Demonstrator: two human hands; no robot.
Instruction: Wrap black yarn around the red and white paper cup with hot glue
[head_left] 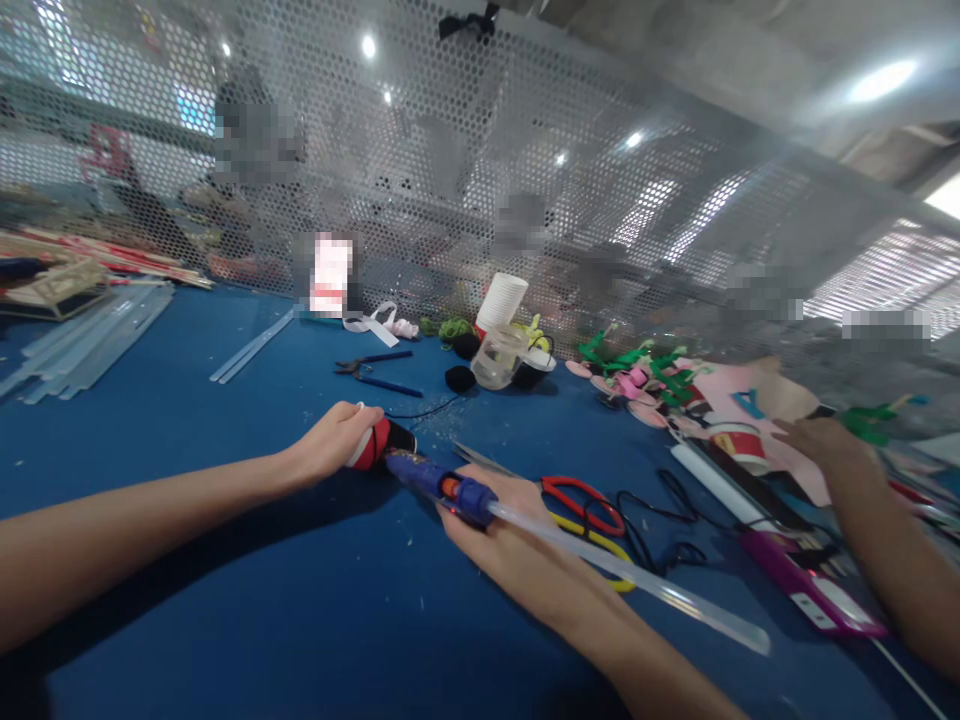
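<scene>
Two hands, one glue gun point(431, 480), two scissors point(589, 515)

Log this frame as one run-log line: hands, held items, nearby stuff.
left hand: shut on red-white piece | right hand: shut on glue gun, glue stick trailing | nearby: scissors, another person's hand

1. Worktop: blue table surface point(187, 440), fills the lower frame, specks of debris on it.
2. Back edge: perforated metal mesh screen point(465, 180), grey, runs the full width, tilted by lens distortion.
3. Through the mesh: blurred workshop space, nothing there can be made out.
4. Ceiling: grey, round ceiling lights point(368, 46), one larger bright lamp point(881, 80) at upper right.
5. Right edge: bright window point(946, 196), daylight coming in.
</scene>
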